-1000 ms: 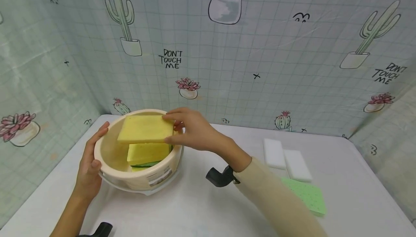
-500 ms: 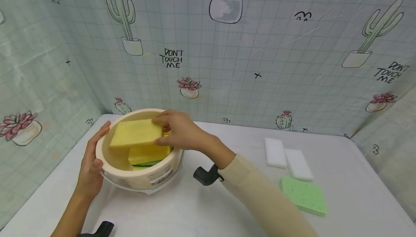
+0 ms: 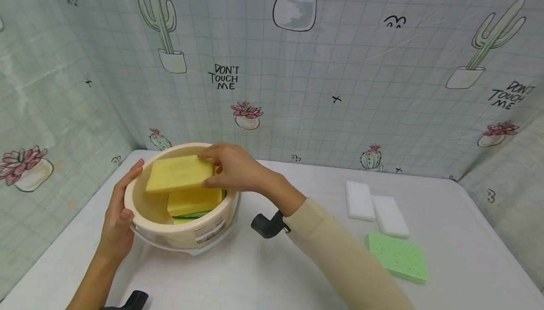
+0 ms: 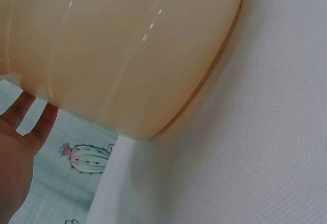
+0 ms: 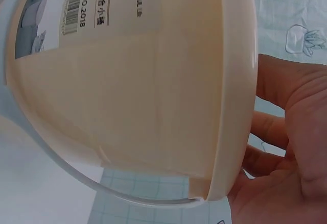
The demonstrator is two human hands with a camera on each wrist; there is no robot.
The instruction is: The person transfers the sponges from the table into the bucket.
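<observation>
In the head view my right hand (image 3: pixel 238 166) pinches a yellow sponge (image 3: pixel 178 172) by its right end, thumb below and fingers above. The sponge hangs slantwise inside a cream plastic bucket (image 3: pixel 140 206), over another yellow sponge (image 3: pixel 193 201) with a green layer beneath it. On the bucket's left side, my left hand (image 3: pixel 121 210) holds the rim and outer wall. The left wrist view has the bucket's outer wall (image 4: pixel 122 45) with fingers against its edge. In the right wrist view my right hand (image 5: pixel 301 132) is behind the rim; the sponge is hidden there.
On the white table (image 3: pixel 297 262), two white sponge blocks (image 3: pixel 360 200) and a light green sponge (image 3: pixel 397 255) lie to the right. A patterned cloth wall (image 3: pixel 297 73) stands behind and beside the table. A white handle (image 5: pixel 127 198) hangs along the bucket.
My right hand has moved left and slightly down with the yellow sponge, bringing it further into the bucket. In the last half second it has barely shifted. My left hand stays on the bucket.
</observation>
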